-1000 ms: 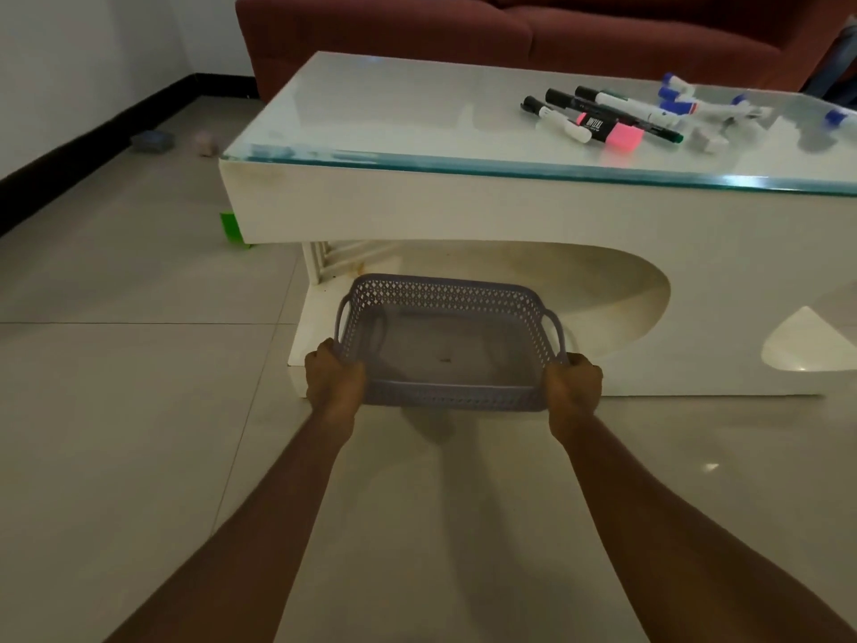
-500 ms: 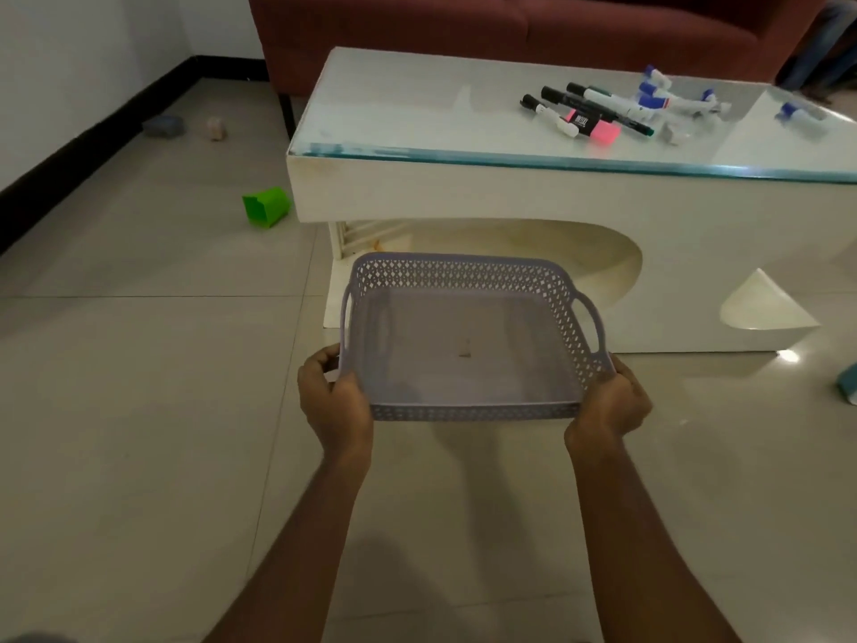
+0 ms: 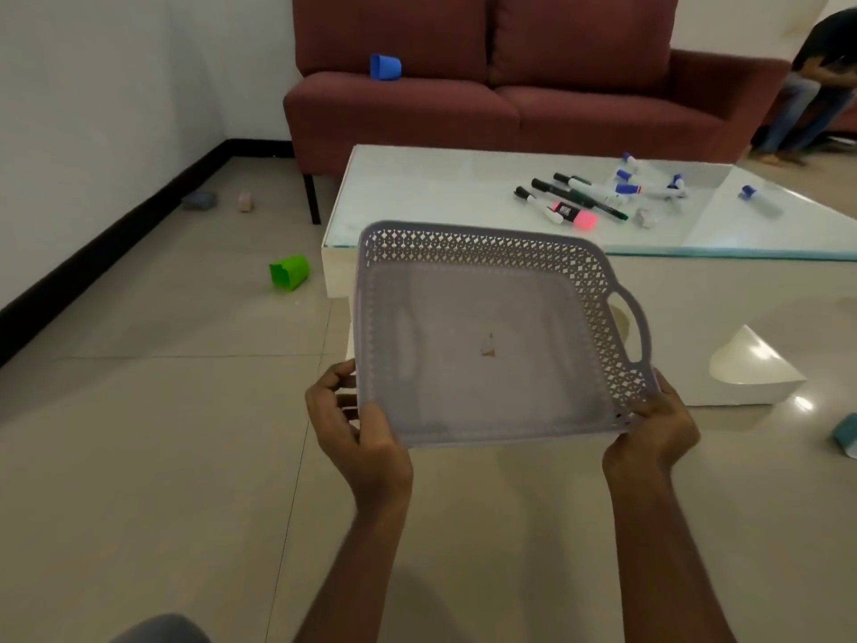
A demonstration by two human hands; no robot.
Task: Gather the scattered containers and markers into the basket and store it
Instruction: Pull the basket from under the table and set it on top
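I hold a shallow lavender perforated basket (image 3: 482,364) in the air in front of the table, tilted toward me and holding only a small scrap. My left hand (image 3: 357,424) grips its near left corner and my right hand (image 3: 654,424) grips its near right corner. Several markers (image 3: 598,194) and a pink highlighter (image 3: 575,215) lie on the glass top. A green container (image 3: 290,272) lies on the floor left of the table. A blue container (image 3: 385,67) sits on the sofa seat. A teal container (image 3: 845,433) shows at the right edge.
The white coffee table with a glass top (image 3: 436,192) stands right behind the basket. A maroon sofa (image 3: 510,99) is beyond it, and a person sits at the far right (image 3: 816,76). Two small objects (image 3: 218,200) lie by the wall. Tiled floor spreads left.
The basket came out from under the table and rose, now tilted toward me at tabletop height. The view lifted, bringing the sofa and the blue container into sight.
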